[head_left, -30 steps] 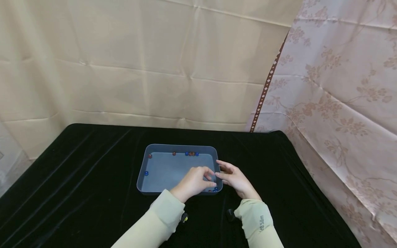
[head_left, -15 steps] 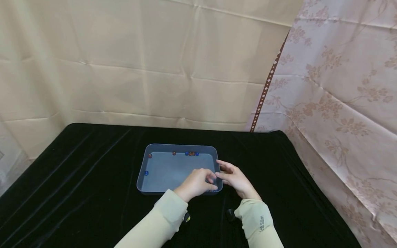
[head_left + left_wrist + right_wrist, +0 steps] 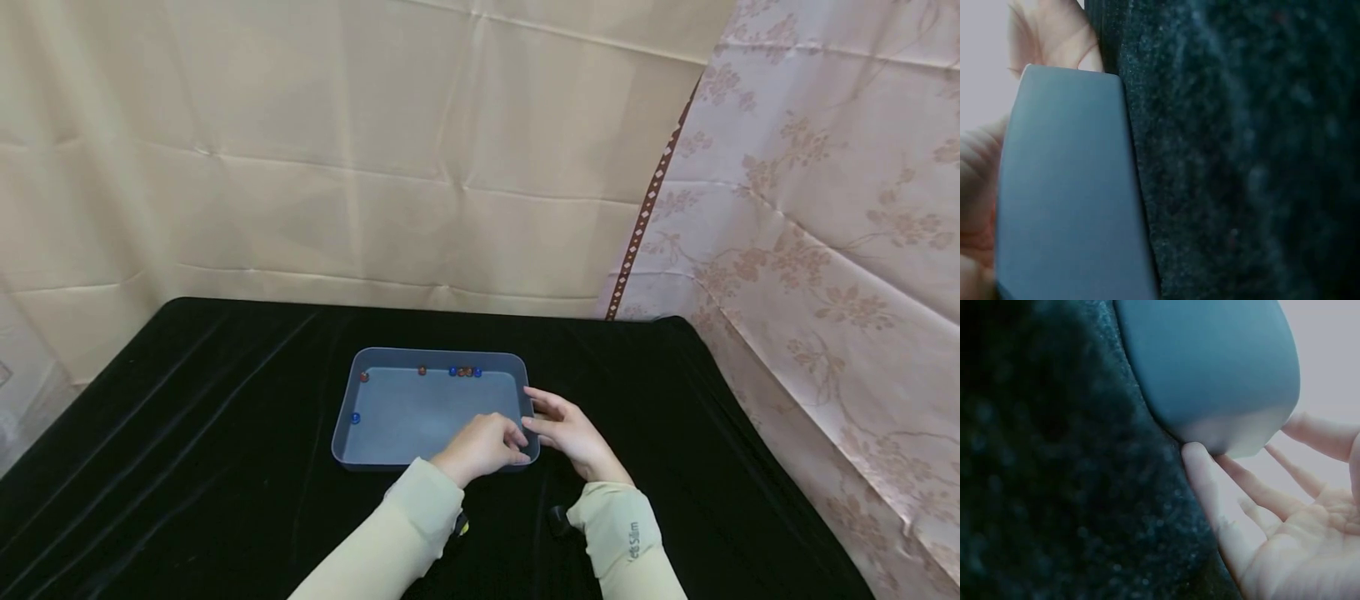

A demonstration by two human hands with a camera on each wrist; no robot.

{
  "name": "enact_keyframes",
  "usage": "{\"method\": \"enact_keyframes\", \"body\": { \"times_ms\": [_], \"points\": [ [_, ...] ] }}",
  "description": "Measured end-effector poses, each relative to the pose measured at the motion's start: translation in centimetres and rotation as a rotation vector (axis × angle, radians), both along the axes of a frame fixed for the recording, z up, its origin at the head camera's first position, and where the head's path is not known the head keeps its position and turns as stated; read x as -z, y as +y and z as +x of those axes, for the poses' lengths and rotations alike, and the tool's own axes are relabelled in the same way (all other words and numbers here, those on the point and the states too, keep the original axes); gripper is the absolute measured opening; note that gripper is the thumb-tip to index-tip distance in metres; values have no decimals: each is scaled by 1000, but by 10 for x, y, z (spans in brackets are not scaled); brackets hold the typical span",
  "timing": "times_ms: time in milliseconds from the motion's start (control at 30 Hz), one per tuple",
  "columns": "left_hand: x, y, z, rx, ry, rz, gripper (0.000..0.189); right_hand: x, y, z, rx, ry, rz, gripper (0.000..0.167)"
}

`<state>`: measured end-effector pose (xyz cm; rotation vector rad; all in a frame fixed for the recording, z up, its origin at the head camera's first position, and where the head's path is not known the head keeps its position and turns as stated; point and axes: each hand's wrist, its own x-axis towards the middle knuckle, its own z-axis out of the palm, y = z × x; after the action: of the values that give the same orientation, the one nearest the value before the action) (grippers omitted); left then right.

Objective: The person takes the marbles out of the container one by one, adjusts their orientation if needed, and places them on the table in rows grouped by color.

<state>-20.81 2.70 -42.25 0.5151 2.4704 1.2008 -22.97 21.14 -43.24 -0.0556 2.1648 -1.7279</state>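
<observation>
A grey-blue tray (image 3: 397, 465) lies on the black cloth, with small blue and brown marbles along its edges. My left hand (image 3: 480, 446) reaches over the tray's near right corner, fingers bent downward inside it. That corner's floor is hidden behind the hand, and I cannot tell whether a marble is between its fingertips. Against the tray's right wall my right hand (image 3: 567, 433) rests, fingers extended and spread. In the right wrist view one fingertip (image 3: 1194, 450) touches the wall low down by the cloth, and the thumb side is up near the rim.
A blue marble (image 3: 356, 418) and a brown marble (image 3: 364, 377) sit by the left wall. Several more, including a blue marble (image 3: 477, 372), line the far wall. Black cloth (image 3: 187, 433) covers the table; a beige curtain (image 3: 375, 167) hangs behind, a floral curtain (image 3: 825, 250) at the right.
My left hand has shifted right and slightly down into the near right corner, covering the marbles that showed there. My right hand has stayed at the tray's right side.
</observation>
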Motion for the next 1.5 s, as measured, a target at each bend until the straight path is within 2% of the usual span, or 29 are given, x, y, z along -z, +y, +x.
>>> {"method": "enact_keyframes", "body": {
  "times_ms": [267,867,1033,1167,1500],
  "points": [
    [0,0,-1,7,-28,-20,11,1,0,-1,0,-3,-9,55],
    [5,-1,-5,88,13,-71,11,2,0,0,0,1,-25,54],
    [6,-2,-5,95,-8,-72,15,1,0,0,1,0,-20,54],
    [5,-2,-4,81,-31,-41,18,1,0,0,4,-2,-14,54],
    [7,-5,-5,49,48,58,14,1,0,0,3,-5,-11,54]
  ]
}}
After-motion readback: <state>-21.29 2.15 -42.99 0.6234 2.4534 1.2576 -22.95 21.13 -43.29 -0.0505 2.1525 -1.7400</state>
